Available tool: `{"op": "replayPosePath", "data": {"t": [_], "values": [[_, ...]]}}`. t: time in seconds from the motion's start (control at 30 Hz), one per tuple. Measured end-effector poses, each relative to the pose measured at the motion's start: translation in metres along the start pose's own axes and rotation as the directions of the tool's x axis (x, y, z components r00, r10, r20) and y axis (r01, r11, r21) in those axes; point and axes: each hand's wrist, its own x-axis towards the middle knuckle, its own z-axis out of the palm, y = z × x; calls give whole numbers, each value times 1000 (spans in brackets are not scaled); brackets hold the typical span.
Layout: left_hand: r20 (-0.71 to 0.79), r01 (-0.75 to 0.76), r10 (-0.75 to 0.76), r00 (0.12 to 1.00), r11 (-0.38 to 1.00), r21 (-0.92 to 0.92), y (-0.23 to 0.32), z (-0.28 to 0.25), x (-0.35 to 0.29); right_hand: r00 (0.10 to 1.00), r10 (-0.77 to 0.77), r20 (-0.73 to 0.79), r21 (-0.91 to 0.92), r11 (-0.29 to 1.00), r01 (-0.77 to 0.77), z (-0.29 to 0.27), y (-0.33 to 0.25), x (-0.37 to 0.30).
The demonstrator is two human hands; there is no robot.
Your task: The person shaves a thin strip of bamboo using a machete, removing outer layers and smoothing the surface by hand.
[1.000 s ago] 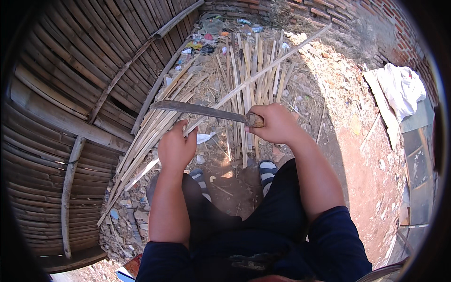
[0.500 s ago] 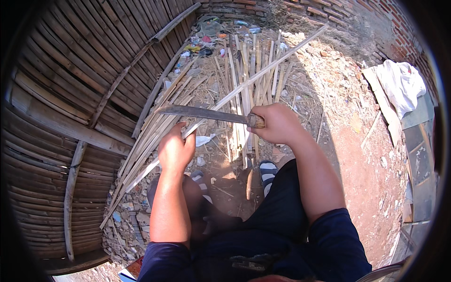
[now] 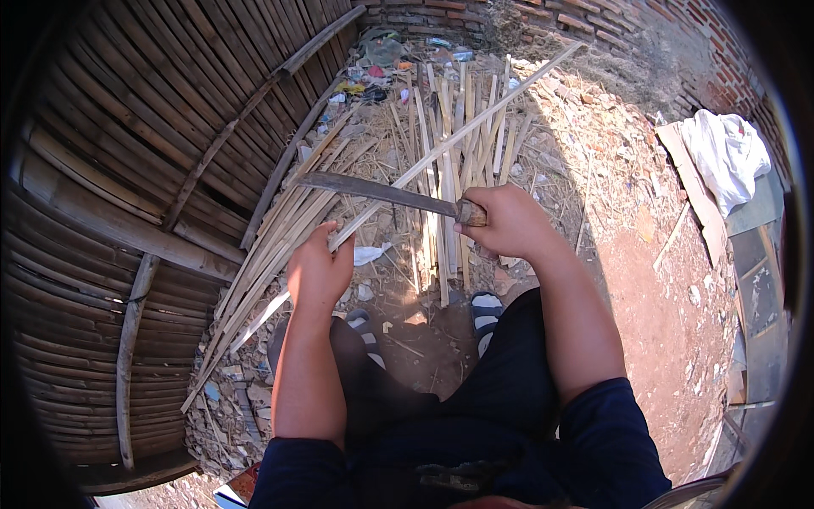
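Note:
My right hand point(image 3: 509, 220) is closed round the wooden handle of a machete point(image 3: 381, 192). Its long dark blade points left and lies across a long pale bamboo strip point(image 3: 483, 120); whether they touch I cannot tell. My left hand point(image 3: 322, 263) grips that strip below the blade, thumb and fingers round it. The strip slants from beside my left knee up to the far right. Beneath it, a bundle of split bamboo strips point(image 3: 445, 161) lies on the ground ahead of my feet. More long strips point(image 3: 271, 237) lie to the left of my left hand.
A bamboo-slat wall point(image 3: 119, 187) stands close on the left, a brick wall point(image 3: 585, 30) at the back. Litter point(image 3: 373, 68) is heaped in the far left corner. A white sack point(image 3: 725, 157) and boards point(image 3: 759, 288) lie at the right. My sandalled feet point(image 3: 485, 316) rest on the dirt.
The machete has shifted slightly right and its tip has moved away from the wall. The bamboo strip has slid a little toward me. A brown piece between my feet is no longer in view.

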Motion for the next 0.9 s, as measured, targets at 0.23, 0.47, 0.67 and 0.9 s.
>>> {"op": "replayPosePath", "data": {"t": [0.23, 0.47, 0.67, 0.9], "values": [[-112, -44, 49, 992, 998, 43, -14, 1, 5, 987, 111, -118, 141, 986, -94, -9, 35, 4], [-216, -91, 96, 972, 995, 33, -25, 1, 9, 974, 147, -170, 169, 979, -118, -19, 35, -6], [-246, -149, 153, 957, 988, 34, -25, 8, 8, 991, -86, -99, 28, 996, 89, 2, 7, -3], [-253, -117, 124, 960, 992, 43, -35, -8, 12, 956, 196, -220, 211, 966, -150, -24, 44, -4]]}}
